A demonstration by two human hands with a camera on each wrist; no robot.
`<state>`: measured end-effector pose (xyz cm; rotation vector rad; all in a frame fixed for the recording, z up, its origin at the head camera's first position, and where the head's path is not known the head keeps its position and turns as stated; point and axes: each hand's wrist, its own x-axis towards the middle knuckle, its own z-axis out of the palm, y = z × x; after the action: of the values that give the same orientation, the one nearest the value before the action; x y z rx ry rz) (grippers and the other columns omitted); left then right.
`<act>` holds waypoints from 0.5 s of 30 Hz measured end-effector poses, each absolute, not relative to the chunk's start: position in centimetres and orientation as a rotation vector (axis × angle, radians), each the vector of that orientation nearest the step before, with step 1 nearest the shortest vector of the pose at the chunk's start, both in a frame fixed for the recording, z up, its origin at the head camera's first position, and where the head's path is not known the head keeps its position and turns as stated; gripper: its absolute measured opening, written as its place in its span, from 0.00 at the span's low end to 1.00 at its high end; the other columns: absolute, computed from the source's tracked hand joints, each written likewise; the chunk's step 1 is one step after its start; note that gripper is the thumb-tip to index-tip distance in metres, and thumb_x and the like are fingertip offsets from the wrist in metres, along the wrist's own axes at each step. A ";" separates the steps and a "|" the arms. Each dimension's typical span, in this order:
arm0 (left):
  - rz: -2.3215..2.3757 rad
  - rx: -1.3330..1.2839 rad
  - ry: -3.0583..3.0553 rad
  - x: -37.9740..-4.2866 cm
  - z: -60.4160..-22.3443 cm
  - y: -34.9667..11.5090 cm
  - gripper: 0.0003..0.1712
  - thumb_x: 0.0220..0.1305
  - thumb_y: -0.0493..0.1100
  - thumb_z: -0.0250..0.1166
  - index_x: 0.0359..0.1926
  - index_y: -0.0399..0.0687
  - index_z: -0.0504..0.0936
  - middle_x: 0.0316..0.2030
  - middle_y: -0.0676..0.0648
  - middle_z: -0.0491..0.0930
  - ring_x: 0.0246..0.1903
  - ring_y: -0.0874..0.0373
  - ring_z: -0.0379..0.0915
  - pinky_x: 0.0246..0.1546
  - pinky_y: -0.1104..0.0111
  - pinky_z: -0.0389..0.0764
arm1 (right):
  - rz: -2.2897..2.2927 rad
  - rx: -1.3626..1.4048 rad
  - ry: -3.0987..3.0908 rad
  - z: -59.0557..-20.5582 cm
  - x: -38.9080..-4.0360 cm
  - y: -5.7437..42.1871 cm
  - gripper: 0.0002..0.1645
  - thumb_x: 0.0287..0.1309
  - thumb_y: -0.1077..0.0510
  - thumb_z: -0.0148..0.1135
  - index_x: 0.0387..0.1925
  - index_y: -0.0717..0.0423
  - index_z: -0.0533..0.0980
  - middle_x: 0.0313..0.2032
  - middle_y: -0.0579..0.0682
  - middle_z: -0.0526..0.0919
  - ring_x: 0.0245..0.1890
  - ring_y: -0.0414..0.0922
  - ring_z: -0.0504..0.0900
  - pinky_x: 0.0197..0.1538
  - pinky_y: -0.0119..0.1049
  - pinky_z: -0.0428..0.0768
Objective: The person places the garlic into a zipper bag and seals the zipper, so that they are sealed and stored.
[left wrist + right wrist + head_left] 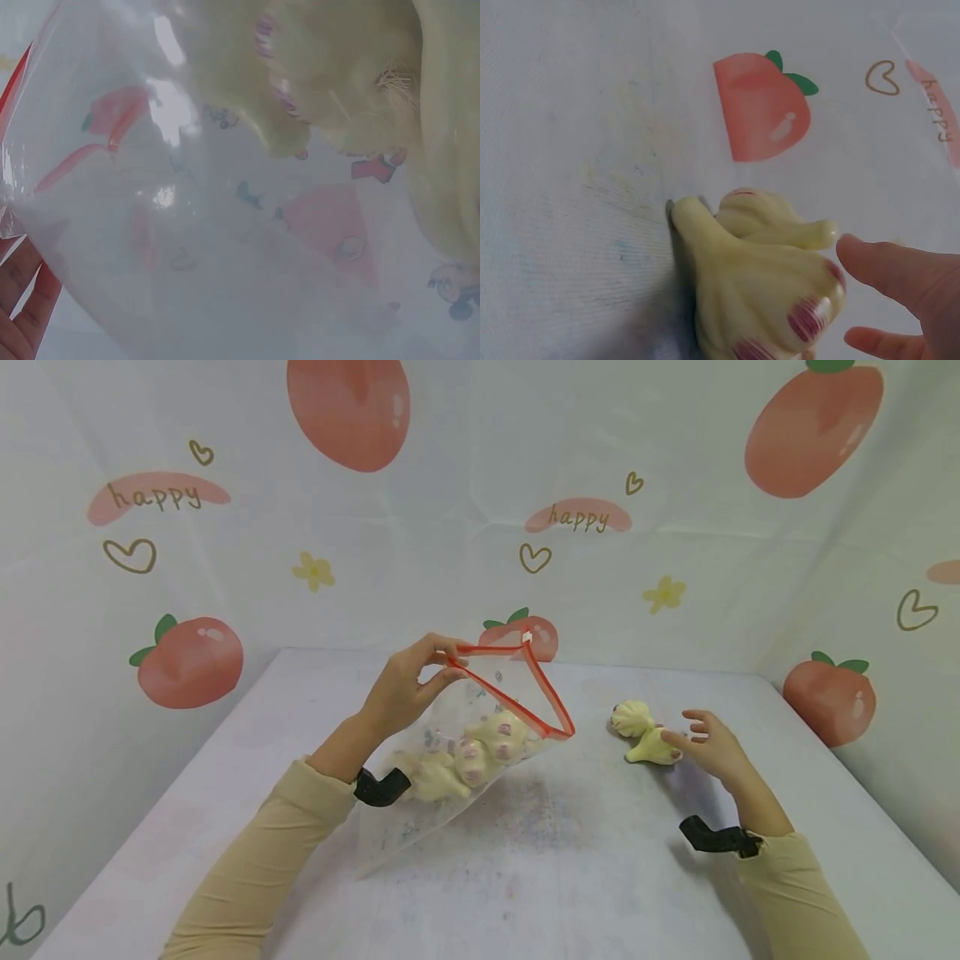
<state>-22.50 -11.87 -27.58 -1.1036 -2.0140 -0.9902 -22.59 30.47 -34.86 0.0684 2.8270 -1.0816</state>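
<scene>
Here, garlic bulbs (649,748) between hands (411,682) (718,750)

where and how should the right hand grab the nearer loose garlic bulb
Probably across the rounded body of the nearer garlic bulb, coming from the right: its stem points left, the other bulb lies just behind, and the right hand is on that side.

The bag (405,822) is clear, red-rimmed and tilted, its open mouth toward one o'clock; the left hand (408,685) pinches the mouth's rim at ten. Garlic bulbs (472,762) (cream, purple-streaked, at least three) lie inside. At the bag's three o'clock, two more lie close together: the far bulb (632,718) and the near bulb (655,748), stem toward eight, the right hand (716,747) just beside it at three.
</scene>
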 end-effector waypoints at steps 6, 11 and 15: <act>-0.991 -1.110 -2.028 -22.4 -27.6 -11.8 0.16 0.60 0.47 0.59 0.38 0.38 0.71 0.44 0.37 0.81 0.43 0.46 0.80 0.45 0.60 0.80 | -1.060 0.041 2.793 -35.3 -22.8 30.5 0.47 0.64 0.41 0.51 0.68 0.69 0.46 0.63 0.79 0.52 0.63 0.72 0.56 0.59 0.63 0.65; -0.981 -1.103 -2.042 -22.3 -27.7 -11.7 0.13 0.56 0.38 0.64 0.38 0.37 0.71 0.45 0.36 0.81 0.42 0.46 0.81 0.45 0.59 0.80 | -1.080 0.026 2.789 -35.5 -22.8 30.4 0.46 0.64 0.42 0.51 0.68 0.69 0.47 0.63 0.79 0.53 0.63 0.72 0.56 0.58 0.63 0.65; -0.977 -1.110 -2.041 -22.3 -27.7 -11.6 0.13 0.55 0.34 0.65 0.38 0.38 0.70 0.45 0.37 0.81 0.41 0.46 0.81 0.44 0.60 0.80 | -1.078 0.031 2.778 -35.7 -22.8 30.5 0.47 0.64 0.41 0.50 0.68 0.69 0.47 0.63 0.79 0.52 0.63 0.72 0.56 0.58 0.63 0.65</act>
<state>-22.29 -11.61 -27.74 -1.1103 -2.0409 -0.9772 -22.83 30.48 -35.70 0.0311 2.7776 -1.0776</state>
